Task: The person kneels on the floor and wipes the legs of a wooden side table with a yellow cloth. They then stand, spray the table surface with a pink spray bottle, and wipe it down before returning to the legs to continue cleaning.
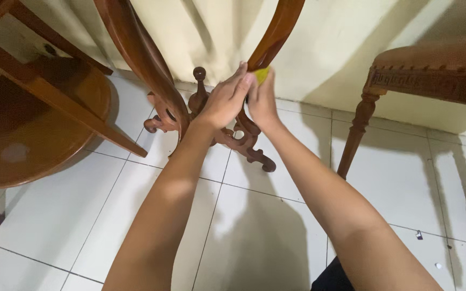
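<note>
In the head view, a small yellow-green pad (262, 74) is being pressed against the curved wooden leg (276, 32) that is rising up and to the right from the carved central joint (200, 97) of an overturned piece of furniture. The pad is being held by the right hand (262, 102), whose fingers are being kept closed around it; how much of the pad is being covered by the palm cannot be told. The left hand (225, 99) is being laid just beside the right one, fingers extended and touching the same leg, with nothing seen gripped in it. The leg's long axis is running diagonally, from the joint below the hands up toward the top edge, so the pad is lying above and to the right of the joint, and the right hand is the nearer one to it. A second curved leg (141, 59) is being left untouched to the left of the joint, and a chair leg (355, 134) is standing well apart on the right, on the white tiled floor (254, 226).
</note>
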